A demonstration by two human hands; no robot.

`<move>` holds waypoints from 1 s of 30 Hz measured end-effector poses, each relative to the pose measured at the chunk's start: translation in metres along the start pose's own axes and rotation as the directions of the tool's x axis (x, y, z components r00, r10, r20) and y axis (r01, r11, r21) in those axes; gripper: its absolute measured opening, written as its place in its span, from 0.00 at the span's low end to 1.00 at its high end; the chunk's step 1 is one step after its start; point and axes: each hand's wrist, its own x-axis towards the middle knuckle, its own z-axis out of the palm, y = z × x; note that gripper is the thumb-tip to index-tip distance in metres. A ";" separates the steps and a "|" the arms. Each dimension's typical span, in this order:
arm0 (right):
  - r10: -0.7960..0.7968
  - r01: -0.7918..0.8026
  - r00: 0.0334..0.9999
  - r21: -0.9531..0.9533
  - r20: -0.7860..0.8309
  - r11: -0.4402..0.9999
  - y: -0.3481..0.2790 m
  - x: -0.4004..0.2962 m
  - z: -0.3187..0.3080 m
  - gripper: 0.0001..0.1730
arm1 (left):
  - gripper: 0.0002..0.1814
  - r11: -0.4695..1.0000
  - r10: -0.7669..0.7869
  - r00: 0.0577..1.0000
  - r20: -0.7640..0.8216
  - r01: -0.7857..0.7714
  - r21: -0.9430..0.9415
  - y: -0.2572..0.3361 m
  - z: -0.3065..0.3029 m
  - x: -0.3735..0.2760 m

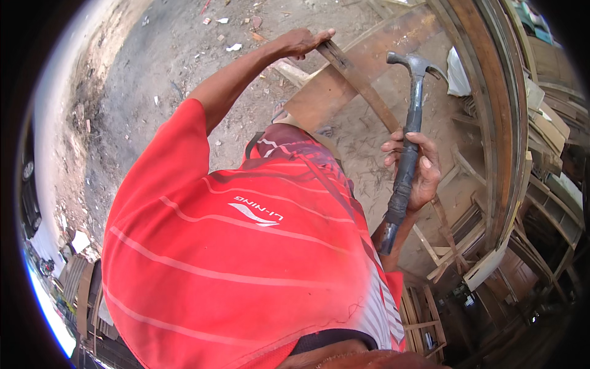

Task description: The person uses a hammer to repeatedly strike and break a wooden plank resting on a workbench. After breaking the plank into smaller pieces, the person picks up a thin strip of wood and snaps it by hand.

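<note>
A claw hammer (416, 87) with a steel head and dark tape wrapped around its grip is in my right hand (425, 173). Its head points away from me, and the bare butt of the handle hangs near my forearm. My left hand (299, 42) grips the far end of a narrow wooden strip (364, 90), the thumb stretched out over the end. From there the strip slants across towards my right hand and passes behind the fingers; whether they touch it, I cannot tell. Beneath the strip lies a flat brown wooden panel (321, 99).
Long stacked boards (500, 115) form a bent-looking barrier on the right, with a white plastic bag (457, 74) beside them. A wooden frame (449, 249) and slatted pieces (421, 318) stand lower right. Scraps litter the dirt ground (152, 64). My sandalled feet are below the panel.
</note>
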 end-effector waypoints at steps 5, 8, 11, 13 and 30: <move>-0.002 0.041 0.992 -0.308 0.127 0.950 -0.009 0.015 0.000 0.26 | 0.56 0.995 -0.002 1.000 -0.002 0.003 0.098 0.001 -0.001 0.009; 0.066 0.012 0.992 -0.616 0.104 0.788 -0.004 0.017 0.007 0.35 | 0.53 0.992 0.088 0.994 -0.059 -0.082 0.098 -0.002 0.009 0.011; 0.013 0.118 0.989 -0.834 0.148 0.539 0.014 0.018 -0.003 0.36 | 0.50 0.992 0.113 0.986 -0.125 -0.118 -0.039 0.005 0.022 0.004; -0.083 0.265 0.964 -0.930 0.251 0.256 0.006 0.031 -0.004 0.22 | 0.46 0.978 0.081 0.963 -0.257 -0.126 -0.166 -0.011 0.040 0.014; -0.015 -0.002 0.999 -0.362 -0.043 0.932 0.059 0.231 0.089 0.23 | 0.43 0.851 -0.001 0.887 -0.462 -0.242 -0.467 0.002 0.064 0.000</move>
